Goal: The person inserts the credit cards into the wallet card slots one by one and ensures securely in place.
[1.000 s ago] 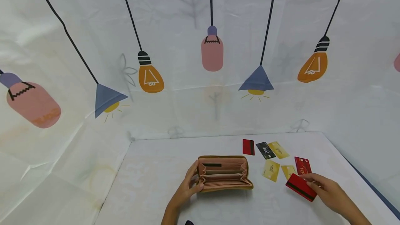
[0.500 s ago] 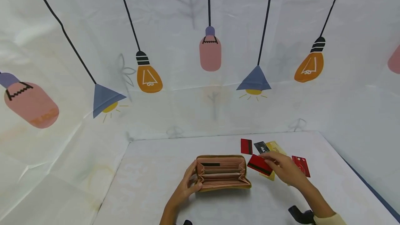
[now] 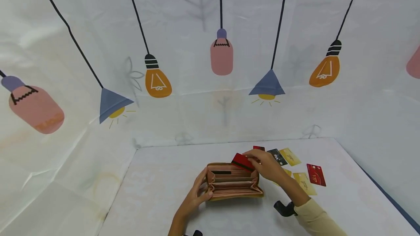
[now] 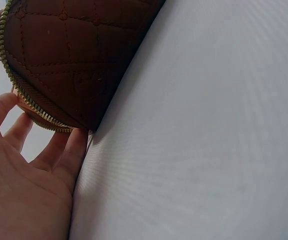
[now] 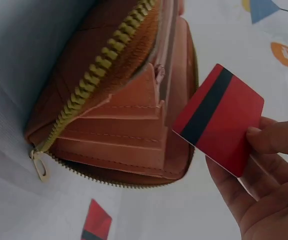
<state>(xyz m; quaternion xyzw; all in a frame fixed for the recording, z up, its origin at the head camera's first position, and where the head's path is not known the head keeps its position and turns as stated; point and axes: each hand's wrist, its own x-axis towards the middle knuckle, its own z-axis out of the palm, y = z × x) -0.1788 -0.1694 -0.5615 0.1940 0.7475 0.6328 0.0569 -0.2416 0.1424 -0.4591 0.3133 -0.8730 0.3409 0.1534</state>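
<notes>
A brown zip-around wallet [image 3: 237, 194] stands unzipped on the white table, its pink inner compartments facing up. My left hand [image 3: 194, 197] grips its left end; the left wrist view shows those fingers [image 4: 19, 131] along the brass zip. Above the wallet's back right edge, my right hand [image 3: 267, 165] pinches a red card [image 3: 241, 160] with a black stripe. Seen from the right wrist, the card [image 5: 229, 120] is tilted beside the open end, overlapping the back wall; whether it touches the wallet I cannot tell. Card slots [image 5: 119, 132] show inside.
Right of the wallet lie a black VIP card [image 3: 277, 156], a yellow card [image 3: 290, 156], a red VIP card [image 3: 316, 174] and another yellow card [image 3: 305, 183]. My right hand partly covers another red card [image 3: 259, 148]. A printed cloth wall [image 3: 197, 119] stands behind.
My right hand has carried the red card leftward from the right side of the table to the wallet's back right edge. The left hand stays on the wallet.
</notes>
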